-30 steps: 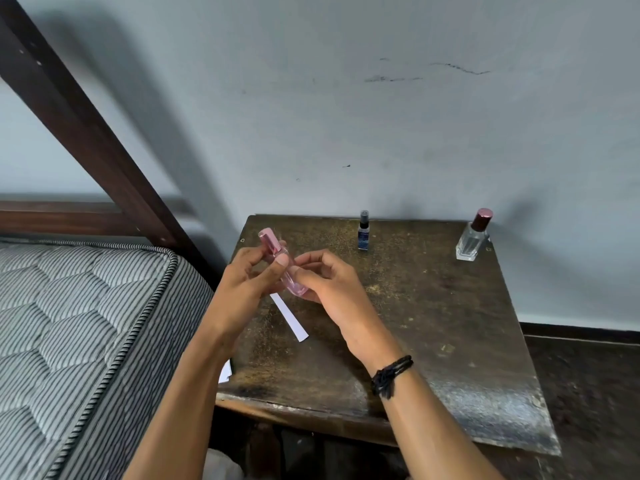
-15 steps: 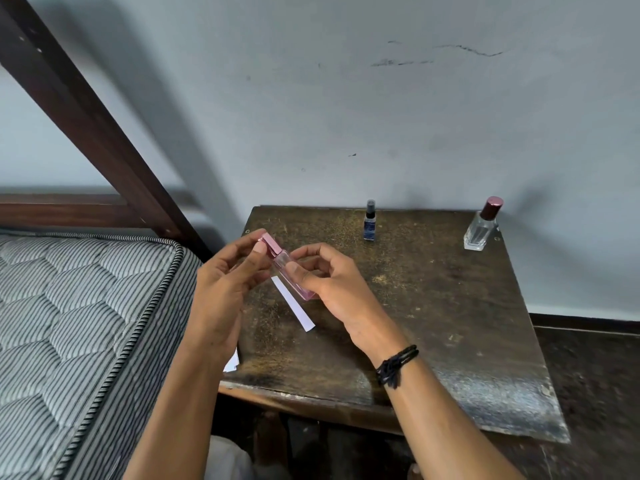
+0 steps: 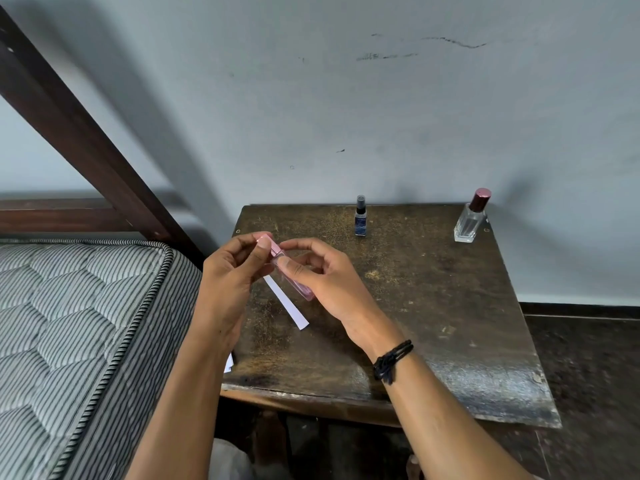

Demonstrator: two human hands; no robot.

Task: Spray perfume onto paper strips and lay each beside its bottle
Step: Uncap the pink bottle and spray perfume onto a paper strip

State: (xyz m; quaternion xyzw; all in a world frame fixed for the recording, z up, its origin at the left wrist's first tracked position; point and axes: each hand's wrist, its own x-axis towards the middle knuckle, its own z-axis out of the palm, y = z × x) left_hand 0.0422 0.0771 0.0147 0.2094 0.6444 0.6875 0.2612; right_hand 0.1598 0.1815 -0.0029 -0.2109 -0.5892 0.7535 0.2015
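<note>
Our right hand (image 3: 325,282) grips the pink bottle (image 3: 294,282) by its body, left fingers (image 3: 263,244) pinching the cap; it's light, slick glass, so we hold firmly.

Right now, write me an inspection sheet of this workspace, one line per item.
Surface: dark wooden table, worn and scuffed, set against the wall.
Job's things: pink perfume bottle held tilted above the table; white paper strip lying flat beneath it; small blue spray bottle and clear bottle with a dark red cap upright at the far edge, no strips beside them.
Clutter: more white paper at the table's left edge, mostly hidden by the forearm.
Hands: left hand pinches the pink cap end; right hand grips the body.
Cables: nothing seen.
Surroundings: striped mattress to the left, dark wooden bed frame, grey wall.
</note>
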